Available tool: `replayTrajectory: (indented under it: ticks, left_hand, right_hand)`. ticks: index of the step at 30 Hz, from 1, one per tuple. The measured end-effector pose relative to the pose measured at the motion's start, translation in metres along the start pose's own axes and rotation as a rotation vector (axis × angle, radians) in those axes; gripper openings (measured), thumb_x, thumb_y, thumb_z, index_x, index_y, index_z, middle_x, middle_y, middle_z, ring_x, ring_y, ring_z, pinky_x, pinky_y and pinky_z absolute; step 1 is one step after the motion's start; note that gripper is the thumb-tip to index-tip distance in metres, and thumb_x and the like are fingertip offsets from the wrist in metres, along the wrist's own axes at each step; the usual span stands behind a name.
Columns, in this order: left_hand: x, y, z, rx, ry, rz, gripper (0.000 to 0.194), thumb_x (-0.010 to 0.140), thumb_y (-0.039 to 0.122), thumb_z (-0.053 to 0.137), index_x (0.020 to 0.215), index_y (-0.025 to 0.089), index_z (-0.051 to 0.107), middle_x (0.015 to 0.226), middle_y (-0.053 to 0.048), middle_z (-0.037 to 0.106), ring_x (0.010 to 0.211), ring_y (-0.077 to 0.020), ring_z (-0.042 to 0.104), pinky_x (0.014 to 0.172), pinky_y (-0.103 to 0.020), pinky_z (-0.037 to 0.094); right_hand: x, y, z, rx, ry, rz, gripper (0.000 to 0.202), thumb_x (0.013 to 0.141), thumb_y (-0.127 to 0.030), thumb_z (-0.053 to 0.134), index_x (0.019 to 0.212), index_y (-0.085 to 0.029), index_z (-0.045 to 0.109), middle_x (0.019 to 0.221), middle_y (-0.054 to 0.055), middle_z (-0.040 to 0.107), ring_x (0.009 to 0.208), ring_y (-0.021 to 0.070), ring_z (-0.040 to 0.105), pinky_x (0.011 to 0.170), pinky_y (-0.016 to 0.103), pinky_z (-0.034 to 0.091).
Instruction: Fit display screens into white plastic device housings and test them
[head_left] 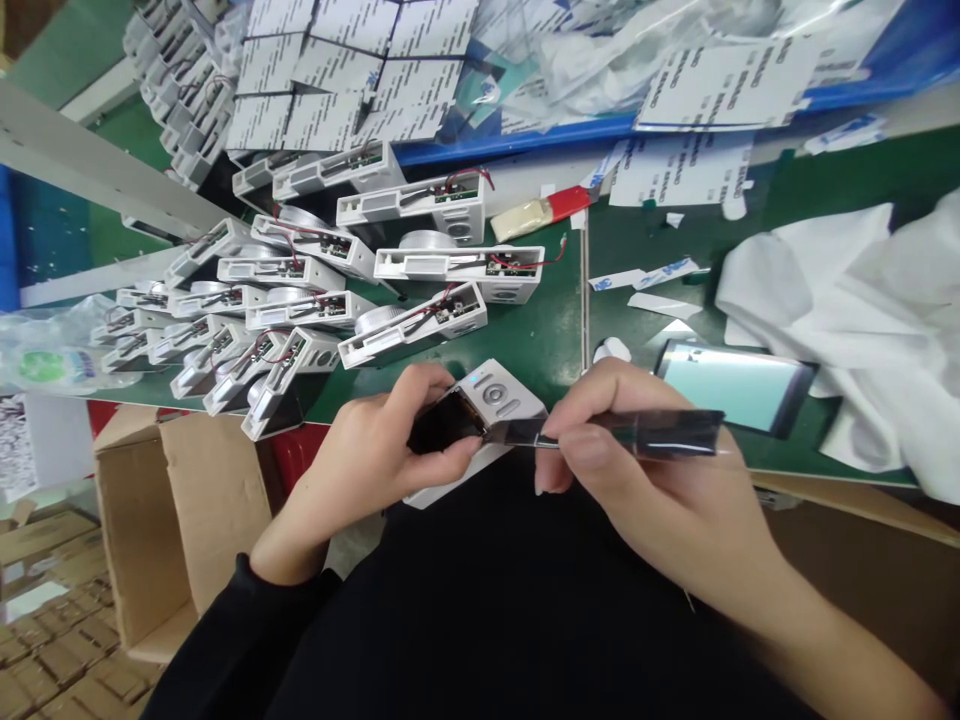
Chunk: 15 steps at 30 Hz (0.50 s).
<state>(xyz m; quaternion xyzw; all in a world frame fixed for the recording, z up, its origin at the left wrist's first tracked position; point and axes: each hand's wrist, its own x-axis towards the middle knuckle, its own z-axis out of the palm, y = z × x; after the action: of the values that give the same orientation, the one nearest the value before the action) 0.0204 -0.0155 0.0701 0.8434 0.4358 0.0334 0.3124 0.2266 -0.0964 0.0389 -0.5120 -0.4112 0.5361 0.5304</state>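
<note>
My left hand (375,440) is closed around a white digital camera (504,388), gripping it by its sides. The camera has a dark screen area, a round button ring and a small blue light near its edge; my fingers cover part of the screen. Between thumb and fingers, my right hand (622,450) pinches a dark, glossy, flat strip (675,432). Its narrow end reaches the edge of the camera's screen; whether the strip is stuck there I cannot tell. Its wider end lies over the back of the hand.
Several open white camera bodies (457,262) with red wires stand left on the green table (525,340). Printed white squares (345,70) lie behind them. A red-handled brush (544,212), a loose screen panel (735,385) and white cloth (817,300) lie right. Below left is a cardboard box (217,490).
</note>
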Motion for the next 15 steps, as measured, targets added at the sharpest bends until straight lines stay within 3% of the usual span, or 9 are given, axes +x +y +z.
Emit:
replayTrajectory:
  ticks: [15]
  left_hand:
    - [-0.0025,-0.0031,0.0014,-0.053,-0.015,0.019,0.042,0.089,0.045,0.075,0.116,0.027,0.05,0.112,-0.003,0.082,0.092,-0.023,0.083,0.06,-0.023,0.058]
  right_hand:
    - [0.0006,-0.01,-0.0036,-0.08,-0.053,0.045,0.043,0.099,-0.061,0.064,0.072,-0.027,0.063,0.064,0.0,0.063,0.055,0.0163,0.062,0.053,0.032,0.047]
